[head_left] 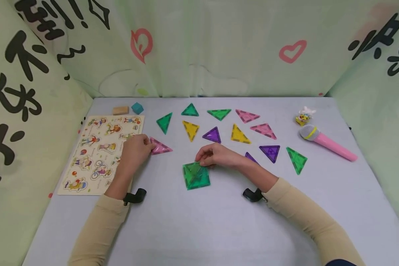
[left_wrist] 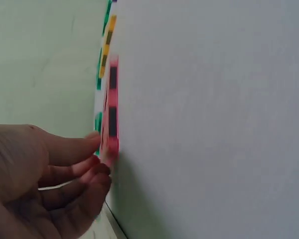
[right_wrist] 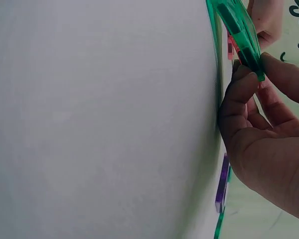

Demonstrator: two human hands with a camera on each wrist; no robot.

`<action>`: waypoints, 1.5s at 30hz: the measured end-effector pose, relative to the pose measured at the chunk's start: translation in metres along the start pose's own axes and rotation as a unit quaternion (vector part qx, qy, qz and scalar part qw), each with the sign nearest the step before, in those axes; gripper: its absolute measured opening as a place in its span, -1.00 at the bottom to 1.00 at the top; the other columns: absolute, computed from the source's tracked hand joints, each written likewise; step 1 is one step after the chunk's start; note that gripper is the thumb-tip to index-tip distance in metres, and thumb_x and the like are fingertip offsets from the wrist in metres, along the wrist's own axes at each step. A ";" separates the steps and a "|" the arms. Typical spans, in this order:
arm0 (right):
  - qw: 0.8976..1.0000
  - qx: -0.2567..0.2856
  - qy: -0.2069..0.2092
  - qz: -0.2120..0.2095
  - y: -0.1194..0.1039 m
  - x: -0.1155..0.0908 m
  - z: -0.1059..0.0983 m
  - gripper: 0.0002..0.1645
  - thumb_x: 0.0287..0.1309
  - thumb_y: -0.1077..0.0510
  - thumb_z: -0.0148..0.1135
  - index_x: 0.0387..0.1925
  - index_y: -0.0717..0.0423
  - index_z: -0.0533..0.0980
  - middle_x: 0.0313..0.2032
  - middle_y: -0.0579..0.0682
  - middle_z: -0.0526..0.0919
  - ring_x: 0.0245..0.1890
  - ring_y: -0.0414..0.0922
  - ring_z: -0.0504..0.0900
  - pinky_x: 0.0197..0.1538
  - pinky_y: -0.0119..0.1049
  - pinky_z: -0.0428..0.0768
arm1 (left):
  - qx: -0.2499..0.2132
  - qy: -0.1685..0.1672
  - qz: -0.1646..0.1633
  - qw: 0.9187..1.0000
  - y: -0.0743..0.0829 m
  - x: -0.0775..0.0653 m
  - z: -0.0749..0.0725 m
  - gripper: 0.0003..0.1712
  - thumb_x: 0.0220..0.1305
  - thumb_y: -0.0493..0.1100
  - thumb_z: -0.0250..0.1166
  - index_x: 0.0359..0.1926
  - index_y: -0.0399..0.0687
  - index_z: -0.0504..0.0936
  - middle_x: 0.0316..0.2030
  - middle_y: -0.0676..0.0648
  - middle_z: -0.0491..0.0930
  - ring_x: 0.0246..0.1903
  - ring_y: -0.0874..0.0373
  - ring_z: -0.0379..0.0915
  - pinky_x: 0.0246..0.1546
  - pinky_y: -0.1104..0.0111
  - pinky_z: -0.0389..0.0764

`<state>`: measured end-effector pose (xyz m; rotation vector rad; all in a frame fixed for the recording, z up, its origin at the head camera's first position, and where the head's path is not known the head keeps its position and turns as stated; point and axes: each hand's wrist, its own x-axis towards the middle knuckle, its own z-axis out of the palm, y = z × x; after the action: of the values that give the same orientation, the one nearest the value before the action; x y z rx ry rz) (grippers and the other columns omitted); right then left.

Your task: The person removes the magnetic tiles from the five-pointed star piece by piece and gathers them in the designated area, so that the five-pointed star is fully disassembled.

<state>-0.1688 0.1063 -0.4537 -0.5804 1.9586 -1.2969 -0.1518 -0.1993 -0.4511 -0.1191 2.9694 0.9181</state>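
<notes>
In the head view, my left hand (head_left: pixel 135 153) pinches the left corner of a pink translucent triangle tile (head_left: pixel 161 146) on the table. The left wrist view shows that pink tile (left_wrist: pixel 113 104) edge-on at the fingertips. My right hand (head_left: pixel 219 155) pinches a green triangle tile (right_wrist: pixel 244 42) between thumb and fingers. This tile is tilted over a green square tile (head_left: pixel 204 181), and where the two overlap their outlines are hard to separate. Purple triangle tiles (head_left: pixel 212 135) and yellow triangle tiles (head_left: pixel 191 130) lie just beyond the hands.
More triangle tiles in green (head_left: pixel 297 160), pink (head_left: pixel 264 130) and purple (head_left: pixel 270 153) are spread around. A picture board (head_left: pixel 96 147) lies partly under the left forearm. Behind it sit a wooden block (head_left: pixel 120 110) and a blue block (head_left: pixel 137 108). A toy microphone (head_left: pixel 332 145) and a figurine (head_left: pixel 304 116) are at right.
</notes>
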 end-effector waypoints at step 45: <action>0.963 -0.245 0.107 0.031 -0.031 0.059 0.018 -0.55 0.16 -0.03 0.42 -0.70 0.07 0.48 -0.74 -0.15 0.27 -0.64 -0.21 0.26 -0.50 -0.39 0.19 | -0.427 -0.117 -0.046 0.895 0.018 -0.002 -0.003 -0.86 0.30 -0.18 0.35 -0.14 -0.08 0.64 -0.42 0.19 0.64 -0.41 0.32 0.61 -0.16 0.34 0.69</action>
<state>-0.1941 0.0425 -0.4483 -0.6228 2.4797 -0.8589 -0.1514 -0.1859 -0.4388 -0.1470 2.1147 1.9714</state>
